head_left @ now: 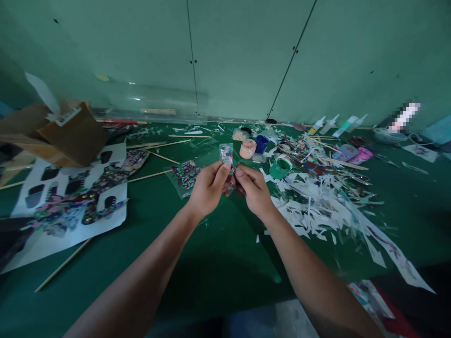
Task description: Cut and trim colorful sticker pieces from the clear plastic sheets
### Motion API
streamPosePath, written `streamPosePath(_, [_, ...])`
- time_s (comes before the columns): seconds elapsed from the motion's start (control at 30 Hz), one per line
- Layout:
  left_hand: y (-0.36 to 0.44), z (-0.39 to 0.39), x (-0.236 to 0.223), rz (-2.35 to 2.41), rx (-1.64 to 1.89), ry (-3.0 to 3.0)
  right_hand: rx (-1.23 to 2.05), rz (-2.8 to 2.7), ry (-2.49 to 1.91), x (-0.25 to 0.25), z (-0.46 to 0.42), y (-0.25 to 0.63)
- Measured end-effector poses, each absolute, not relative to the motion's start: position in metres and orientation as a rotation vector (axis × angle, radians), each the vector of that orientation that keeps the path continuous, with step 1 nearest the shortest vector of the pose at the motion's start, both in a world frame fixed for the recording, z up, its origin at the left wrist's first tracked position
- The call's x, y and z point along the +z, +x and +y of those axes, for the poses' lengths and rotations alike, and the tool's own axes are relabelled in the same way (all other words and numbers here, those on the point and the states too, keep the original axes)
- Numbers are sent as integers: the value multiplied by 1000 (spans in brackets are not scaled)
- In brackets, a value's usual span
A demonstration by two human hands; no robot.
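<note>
Both hands [228,190] pinch a small patterned piece [226,155]; paint pots [248,149] stand just beyond, white paper scraps [310,206] lie right.

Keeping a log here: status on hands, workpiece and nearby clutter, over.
Left hand pinching small patterned piece. Right hand close beside it, hold unclear. Green pot and white paper scraps crowd right hand's side.
</note>
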State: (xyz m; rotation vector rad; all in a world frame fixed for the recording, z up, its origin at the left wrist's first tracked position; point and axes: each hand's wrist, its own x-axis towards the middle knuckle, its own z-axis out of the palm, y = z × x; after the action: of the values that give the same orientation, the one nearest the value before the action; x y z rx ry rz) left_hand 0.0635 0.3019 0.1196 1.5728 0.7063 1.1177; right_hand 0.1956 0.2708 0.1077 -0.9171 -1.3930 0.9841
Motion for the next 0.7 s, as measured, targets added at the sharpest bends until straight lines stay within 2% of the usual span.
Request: streamPosePath(0.7, [63,302,119,743,1043,1677,1176,-1465,-898,108,270,204])
